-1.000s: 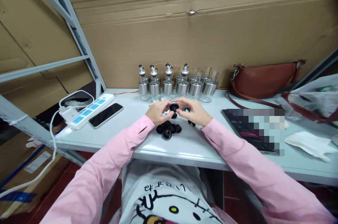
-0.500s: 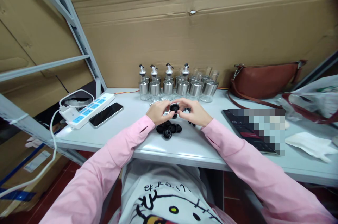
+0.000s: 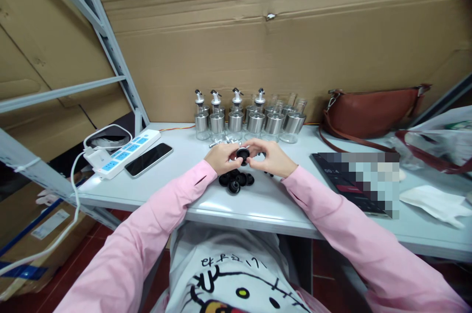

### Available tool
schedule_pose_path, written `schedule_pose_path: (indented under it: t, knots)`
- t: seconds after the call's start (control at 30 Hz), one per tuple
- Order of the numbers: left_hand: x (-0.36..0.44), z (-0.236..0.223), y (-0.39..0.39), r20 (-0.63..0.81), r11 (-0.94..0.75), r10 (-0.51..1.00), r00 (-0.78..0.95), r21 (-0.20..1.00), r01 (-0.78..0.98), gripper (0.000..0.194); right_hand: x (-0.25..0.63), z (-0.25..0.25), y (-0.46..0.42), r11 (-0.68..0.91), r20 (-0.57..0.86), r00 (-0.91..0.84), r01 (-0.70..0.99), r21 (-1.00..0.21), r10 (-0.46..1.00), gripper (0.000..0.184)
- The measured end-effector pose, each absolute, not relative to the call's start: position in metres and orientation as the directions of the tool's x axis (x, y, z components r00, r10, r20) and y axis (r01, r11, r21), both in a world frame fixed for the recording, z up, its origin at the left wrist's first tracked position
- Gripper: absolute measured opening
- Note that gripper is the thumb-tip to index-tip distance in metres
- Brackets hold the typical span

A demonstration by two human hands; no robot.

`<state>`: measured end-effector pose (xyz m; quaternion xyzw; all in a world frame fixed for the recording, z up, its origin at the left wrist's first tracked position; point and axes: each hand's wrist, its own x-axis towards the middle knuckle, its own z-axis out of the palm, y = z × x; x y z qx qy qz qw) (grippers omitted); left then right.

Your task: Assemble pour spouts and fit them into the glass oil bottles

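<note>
Between the fingertips of my left hand (image 3: 223,158) and my right hand (image 3: 271,156) is a round black ribbed stopper (image 3: 242,154), held above the table. Both hands are closed in a pinch around it. Just below my hands lies a small pile of black stoppers (image 3: 236,180). Several silver pourer spouts (image 3: 223,141) lie behind my left hand, partly hidden by it. Small black pieces (image 3: 268,173) sit by my right hand, mostly covered.
Glass bottles with steel sleeves (image 3: 236,121) stand in rows at the back, some topped with pourers. On the left are a phone (image 3: 148,160) and a power strip (image 3: 129,154). A tablet (image 3: 339,175), a brown bag (image 3: 370,112) and a white cloth (image 3: 435,203) are on the right.
The black stopper has tilted and dropped slightly between my fingers. Both hands stay in nearly the same place.
</note>
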<state>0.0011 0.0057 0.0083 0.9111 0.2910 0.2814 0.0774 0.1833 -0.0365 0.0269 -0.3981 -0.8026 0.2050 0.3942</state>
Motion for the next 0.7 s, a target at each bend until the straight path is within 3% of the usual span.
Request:
schedule_pose_path:
  t: [0.33,0.7]
  knots:
    - [0.001,0.0096,0.0045,0.391,-0.795,0.606,0.693,0.342,0.502,0.015,0.1797,0.0277,-0.0387,0.529,0.384,-0.367,0.533,-0.66,0.848,0.031]
    - [0.0014,0.0078,0.0076,0.404,-0.819,0.573,0.713,0.323,0.475,0.02,0.1789,0.0271,-0.0384,0.555,0.412,-0.373,0.543,-0.63,0.832,0.026]
